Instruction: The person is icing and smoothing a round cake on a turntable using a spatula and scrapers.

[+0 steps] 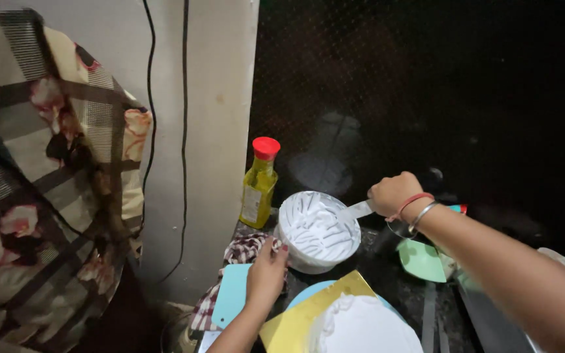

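A white bowl (pixel 318 230) full of whipped white cream is tilted toward me on a dark counter. My left hand (pixel 267 274) holds its near left rim. My right hand (pixel 393 193), with a red thread and a metal bangle at the wrist, grips the handle of a flat spatula (pixel 359 209) whose blade lies in the cream. Below the bowl sits a white frosted cake (pixel 364 327) on a gold square board (pixel 295 323) over a blue round stand (pixel 314 292).
A yellow oil bottle (pixel 258 185) with a red cap stands behind the bowl by the wall. A checked cloth (pixel 243 252) and a light blue scraper (pixel 232 293) lie at left. A green lid (pixel 422 260) sits right. Floral fabric (pixel 47 170) hangs far left.
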